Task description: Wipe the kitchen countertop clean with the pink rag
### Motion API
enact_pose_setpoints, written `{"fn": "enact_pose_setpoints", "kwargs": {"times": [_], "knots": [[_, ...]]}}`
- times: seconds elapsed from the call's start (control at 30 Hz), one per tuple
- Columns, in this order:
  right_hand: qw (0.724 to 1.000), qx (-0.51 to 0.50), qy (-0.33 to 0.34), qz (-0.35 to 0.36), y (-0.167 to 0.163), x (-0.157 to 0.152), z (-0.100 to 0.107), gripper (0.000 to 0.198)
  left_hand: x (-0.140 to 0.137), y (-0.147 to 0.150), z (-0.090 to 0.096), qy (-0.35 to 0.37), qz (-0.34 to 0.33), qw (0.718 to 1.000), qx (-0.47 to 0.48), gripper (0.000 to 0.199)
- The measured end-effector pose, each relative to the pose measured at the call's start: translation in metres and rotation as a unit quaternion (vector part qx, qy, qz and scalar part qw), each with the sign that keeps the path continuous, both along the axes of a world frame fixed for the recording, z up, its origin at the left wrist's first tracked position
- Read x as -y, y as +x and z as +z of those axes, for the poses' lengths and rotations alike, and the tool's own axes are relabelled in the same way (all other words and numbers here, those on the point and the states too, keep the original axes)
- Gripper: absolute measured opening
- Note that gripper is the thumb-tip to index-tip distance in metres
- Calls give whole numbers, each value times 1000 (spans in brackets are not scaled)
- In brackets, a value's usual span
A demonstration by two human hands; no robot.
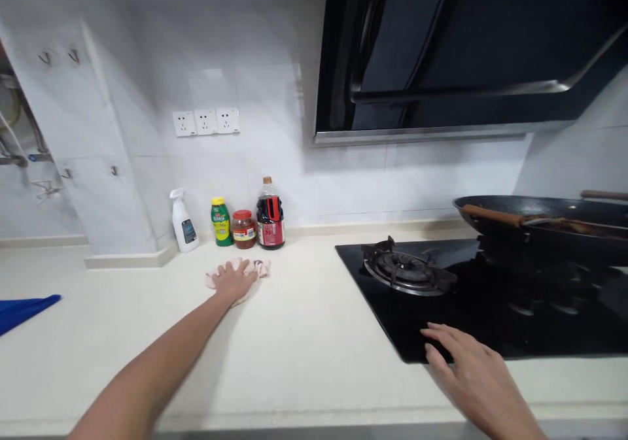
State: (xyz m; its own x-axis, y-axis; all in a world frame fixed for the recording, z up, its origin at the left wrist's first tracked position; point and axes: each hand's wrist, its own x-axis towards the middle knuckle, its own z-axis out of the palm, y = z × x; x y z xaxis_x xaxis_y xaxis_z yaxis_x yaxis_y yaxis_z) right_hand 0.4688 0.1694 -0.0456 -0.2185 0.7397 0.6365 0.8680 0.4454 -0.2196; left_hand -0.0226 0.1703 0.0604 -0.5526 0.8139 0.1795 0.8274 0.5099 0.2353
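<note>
A pale pink cloth [262, 269] lies bunched on the white countertop [304, 335], in front of a row of bottles. My left hand [235, 282] is pressed down on the cloth and grips it, with the fingers bent over it and covering much of it. Nothing is in my right hand [468, 365], whose fingers are apart. It is over the front left corner of the black gas hob [392, 335]; whether it touches the surface I cannot tell.
Along the wall stand a white spray bottle [184, 223], a green bottle with yellow cap [222, 223], a red-lidded jar [243, 229] and a dark sauce bottle [271, 221]. A wok [510, 231] sits beyond the burner [405, 269], under the range hood [441, 54]. Blue cloth [27, 310] lies left.
</note>
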Motion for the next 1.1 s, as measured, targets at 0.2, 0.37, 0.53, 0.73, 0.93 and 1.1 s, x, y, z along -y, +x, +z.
{"fn": "enact_pose_setpoints", "kwargs": {"times": [0.2,0.37,0.53,0.73,0.93,1.1], "knots": [[1000,-6,-7,-5,-2,2,5,42,-55,98,-7,-19,-104,994,22,74],[1000,-8,-16,-4,-2,2,7,43,-21,205,-24,-31,-265,963,39,67],[1000,0,-5,-6,-2,-2,1,46,56,242,-40,-15,-408,909,82,63],[1000,8,5,1,2,-14,-10,47,63,213,-34,-19,-421,904,68,58],[1000,1,-2,9,12,-23,-14,48,27,128,-14,-1,-235,972,26,56],[1000,-3,10,16,17,-29,-18,48,68,4,-1,0,-50,999,-17,55]]}}
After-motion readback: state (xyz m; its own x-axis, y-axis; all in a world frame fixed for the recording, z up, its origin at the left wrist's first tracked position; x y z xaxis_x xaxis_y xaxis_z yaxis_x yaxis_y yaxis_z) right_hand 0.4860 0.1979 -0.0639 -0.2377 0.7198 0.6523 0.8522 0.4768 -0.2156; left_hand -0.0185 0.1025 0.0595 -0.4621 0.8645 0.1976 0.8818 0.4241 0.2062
